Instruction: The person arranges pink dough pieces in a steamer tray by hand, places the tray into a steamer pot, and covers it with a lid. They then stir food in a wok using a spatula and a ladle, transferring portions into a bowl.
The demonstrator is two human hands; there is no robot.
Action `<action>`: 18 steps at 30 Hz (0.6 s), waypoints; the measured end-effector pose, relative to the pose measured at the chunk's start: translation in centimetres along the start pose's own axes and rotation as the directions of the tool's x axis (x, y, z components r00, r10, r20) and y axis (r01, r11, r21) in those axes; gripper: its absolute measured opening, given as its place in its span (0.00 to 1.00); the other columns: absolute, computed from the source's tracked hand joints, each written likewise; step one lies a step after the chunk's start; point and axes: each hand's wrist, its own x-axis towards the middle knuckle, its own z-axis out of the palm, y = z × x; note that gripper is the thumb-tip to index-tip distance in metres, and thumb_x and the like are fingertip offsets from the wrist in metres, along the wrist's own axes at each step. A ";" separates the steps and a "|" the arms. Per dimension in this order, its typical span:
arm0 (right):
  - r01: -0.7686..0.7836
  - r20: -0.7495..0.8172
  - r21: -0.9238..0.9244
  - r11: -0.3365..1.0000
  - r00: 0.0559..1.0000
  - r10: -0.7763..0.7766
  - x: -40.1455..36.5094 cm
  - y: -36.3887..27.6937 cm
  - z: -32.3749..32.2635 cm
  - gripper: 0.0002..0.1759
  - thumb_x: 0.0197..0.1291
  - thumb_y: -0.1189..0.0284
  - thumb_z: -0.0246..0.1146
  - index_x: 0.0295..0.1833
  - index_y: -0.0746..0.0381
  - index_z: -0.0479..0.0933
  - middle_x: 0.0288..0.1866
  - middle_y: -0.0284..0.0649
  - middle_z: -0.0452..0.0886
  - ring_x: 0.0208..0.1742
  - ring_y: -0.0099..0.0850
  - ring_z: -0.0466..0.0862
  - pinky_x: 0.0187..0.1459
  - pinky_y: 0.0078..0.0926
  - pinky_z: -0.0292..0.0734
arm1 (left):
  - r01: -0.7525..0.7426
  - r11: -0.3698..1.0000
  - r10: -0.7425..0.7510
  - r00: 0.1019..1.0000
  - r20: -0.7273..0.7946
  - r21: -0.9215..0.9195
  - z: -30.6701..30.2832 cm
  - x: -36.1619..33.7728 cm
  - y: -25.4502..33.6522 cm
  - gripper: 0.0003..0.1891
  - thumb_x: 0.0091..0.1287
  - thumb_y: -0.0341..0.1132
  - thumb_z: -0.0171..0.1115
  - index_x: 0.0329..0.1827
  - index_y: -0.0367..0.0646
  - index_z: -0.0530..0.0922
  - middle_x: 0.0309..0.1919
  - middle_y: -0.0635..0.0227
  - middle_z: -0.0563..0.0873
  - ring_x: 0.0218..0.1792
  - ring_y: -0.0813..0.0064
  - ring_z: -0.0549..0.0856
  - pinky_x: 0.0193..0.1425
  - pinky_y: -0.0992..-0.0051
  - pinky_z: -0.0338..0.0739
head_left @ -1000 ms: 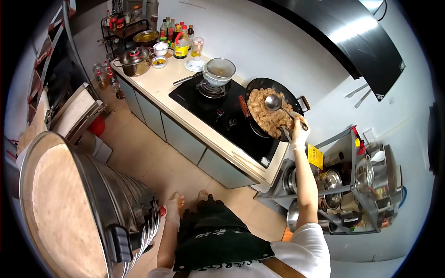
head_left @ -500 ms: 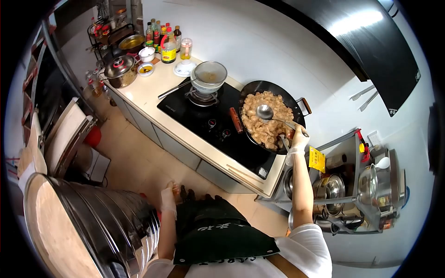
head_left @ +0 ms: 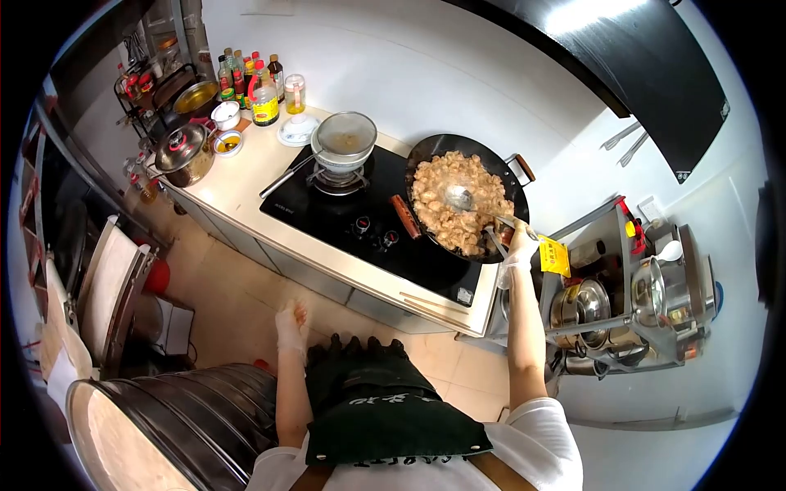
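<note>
My right hand, in a clear glove, is closed around the handle of a metal ladle. The ladle's bowl rests among browned chunks of food that look like meat, inside a large black wok. A second metal utensil lies at the wok's near edge, just beside that hand; its far end is hidden. My left hand, also gloved, hangs low over the floor with loosely bent fingers apart and nothing visible in them.
On the black cooktop, a strainer sits over a bowl. Bottles and a lidded pot stand on the counter's far left. A rack of pans is at right, a big ribbed drum at lower left.
The ladle's bowl has dipped lower into the food and shifted slightly within the wok. My left hand has swung forward, away from my apron. The whole view has shifted a little.
</note>
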 end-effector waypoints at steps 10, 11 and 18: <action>-0.021 -0.032 0.025 0.999 0.999 0.022 -0.5 0.2 0.2 0.08 0.60 0.72 0.64 0.35 0.67 0.80 0.22 0.41 0.82 0.15 0.25 0.78 0.20 0.21 0.76 | 0.146 0.989 -0.149 0.981 -0.124 -0.026 -3.0 1.2 -1.4 0.15 0.73 0.42 0.56 0.49 0.38 0.78 0.40 0.67 0.84 0.31 0.79 0.79 0.34 0.78 0.76; -0.019 -0.026 0.034 0.999 0.999 0.020 -0.4 0.3 0.1 0.08 0.60 0.72 0.64 0.35 0.67 0.80 0.23 0.41 0.82 0.15 0.25 0.79 0.20 0.21 0.76 | 0.148 0.989 -0.150 0.979 -0.141 -0.025 -3.1 1.2 -1.6 0.15 0.73 0.42 0.56 0.48 0.38 0.79 0.39 0.67 0.85 0.30 0.79 0.79 0.33 0.78 0.76; -0.009 0.023 0.074 0.997 1.000 0.007 -1.1 0.4 -0.3 0.09 0.60 0.70 0.64 0.39 0.66 0.79 0.27 0.42 0.84 0.18 0.26 0.81 0.22 0.21 0.79 | 0.136 0.990 -0.130 0.983 -0.127 0.044 -4.8 2.1 -3.5 0.17 0.73 0.46 0.57 0.38 0.39 0.82 0.30 0.68 0.84 0.29 0.78 0.81 0.31 0.79 0.77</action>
